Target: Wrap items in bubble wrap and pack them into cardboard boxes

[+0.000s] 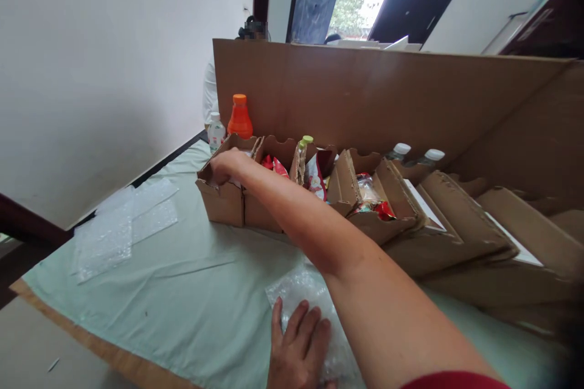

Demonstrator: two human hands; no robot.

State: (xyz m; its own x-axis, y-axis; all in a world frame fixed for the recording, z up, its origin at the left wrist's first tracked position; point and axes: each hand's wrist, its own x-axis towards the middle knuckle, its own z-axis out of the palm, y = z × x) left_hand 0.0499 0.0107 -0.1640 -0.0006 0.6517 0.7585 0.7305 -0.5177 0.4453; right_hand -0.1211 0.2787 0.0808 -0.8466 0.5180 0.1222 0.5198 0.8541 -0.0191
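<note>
At the frame's bottom, the left hand point(298, 347) lies flat and open on a clear bubble-wrap sheet point(296, 287). The right hand point(224, 166) curls into the leftmost brown cardboard compartment point(223, 208), its grip hidden.

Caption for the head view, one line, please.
Right hand reaches into the leftmost cardboard box; left hand lies flat on bubble wrap on the green cloth.

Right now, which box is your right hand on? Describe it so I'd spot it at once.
Find the tall cardboard wall across the table; a row of small open boxes stands before it. It is the end box at the left, right hand at its rim, orange bottle just behind.
</note>
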